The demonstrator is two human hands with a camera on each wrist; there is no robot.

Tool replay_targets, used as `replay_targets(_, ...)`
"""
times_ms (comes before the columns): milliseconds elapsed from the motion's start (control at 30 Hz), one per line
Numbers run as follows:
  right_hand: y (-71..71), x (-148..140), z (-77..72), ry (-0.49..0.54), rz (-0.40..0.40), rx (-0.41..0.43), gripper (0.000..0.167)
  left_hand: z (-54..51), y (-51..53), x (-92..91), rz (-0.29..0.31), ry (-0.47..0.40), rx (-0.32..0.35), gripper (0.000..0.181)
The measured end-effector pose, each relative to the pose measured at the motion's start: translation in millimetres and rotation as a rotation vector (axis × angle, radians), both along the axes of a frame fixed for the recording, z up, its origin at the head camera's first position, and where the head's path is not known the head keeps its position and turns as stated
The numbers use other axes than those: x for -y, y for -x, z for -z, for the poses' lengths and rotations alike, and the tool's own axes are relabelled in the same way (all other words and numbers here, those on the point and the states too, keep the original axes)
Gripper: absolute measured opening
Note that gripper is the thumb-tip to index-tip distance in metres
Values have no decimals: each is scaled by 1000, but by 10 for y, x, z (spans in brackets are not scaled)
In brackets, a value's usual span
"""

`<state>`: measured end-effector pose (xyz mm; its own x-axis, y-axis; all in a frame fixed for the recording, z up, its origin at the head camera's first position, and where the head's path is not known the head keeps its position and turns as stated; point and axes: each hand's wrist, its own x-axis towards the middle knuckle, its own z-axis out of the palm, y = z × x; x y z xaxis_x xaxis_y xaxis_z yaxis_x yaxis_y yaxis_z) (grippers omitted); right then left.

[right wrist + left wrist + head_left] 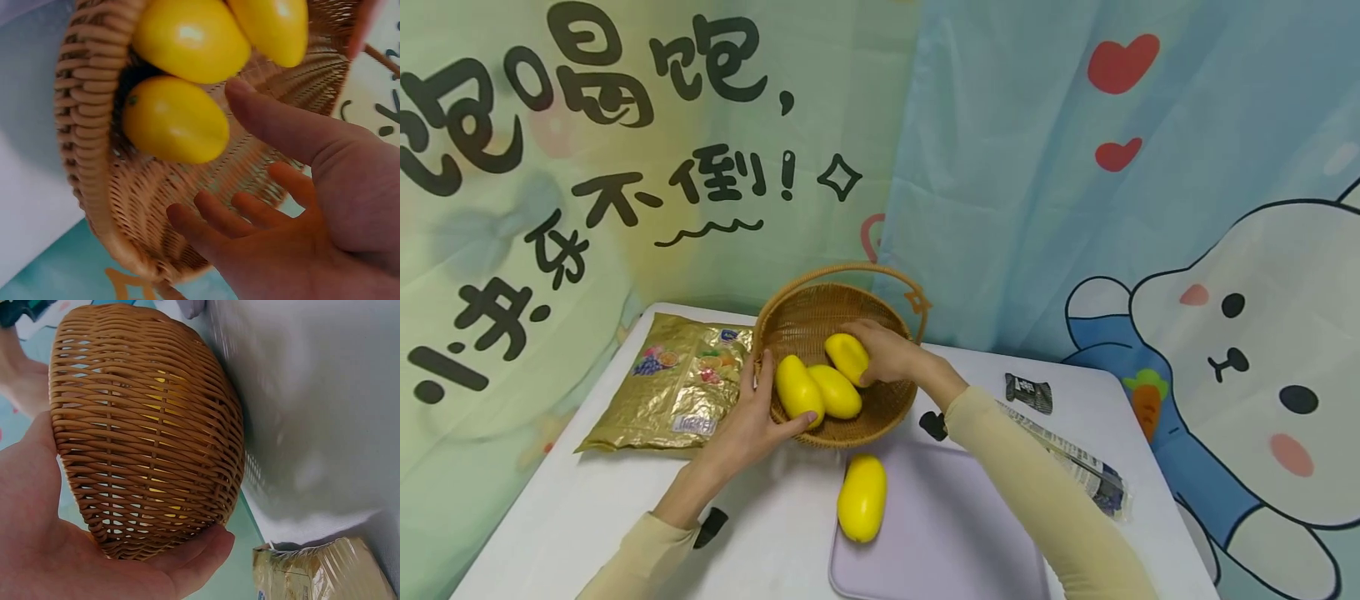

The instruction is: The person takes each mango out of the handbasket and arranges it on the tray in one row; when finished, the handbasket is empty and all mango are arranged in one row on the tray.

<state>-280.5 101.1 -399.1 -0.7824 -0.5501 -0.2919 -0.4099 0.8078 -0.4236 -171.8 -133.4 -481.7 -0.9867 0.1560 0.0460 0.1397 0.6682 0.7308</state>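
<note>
Wicker basket (797, 321) mid-frame on white bench (790, 517), handle up, mouth facing the camera. Three yellow fruits inside, clustered: left fruit (800, 387), middle fruit (838, 393), upper-right fruit (847, 357). Left hand (751, 429) left of centre: grip curled round the basket's side, fingers on the outer weave, thumb over the rim by the left fruit. Right hand (891, 354), right of centre, reaches into the basket next to the upper-right fruit; right wrist view has that grip spread, fingers loose, thumb tip just beside the fruit, contact hard to tell. Fourth fruit (862, 498) lower centre, lying on left edge of lilac tray (955, 533). Gold bag (662, 392) left of basket. Dark small packet (1028, 392) and long clear package (1108, 487) at right, the package partly behind the right sleeve (1037, 492).
</note>
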Motion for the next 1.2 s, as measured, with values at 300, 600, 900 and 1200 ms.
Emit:
replay_targets(300,121,1,144,-50,31,40,97,-15,1,-9,3,-7,16,124)
replay_targets(600,156,44,206,-103,46,65,101,-31,-3,-15,5,-7,6,124)
replay_targets(900,152,79,318,-122,61,46,100,-22,-4,-10,-3,-10,2,124)
replay_targets(1200,144,82,415,-85,62,33,96,2,-7,-5,-2,-13,3,123)
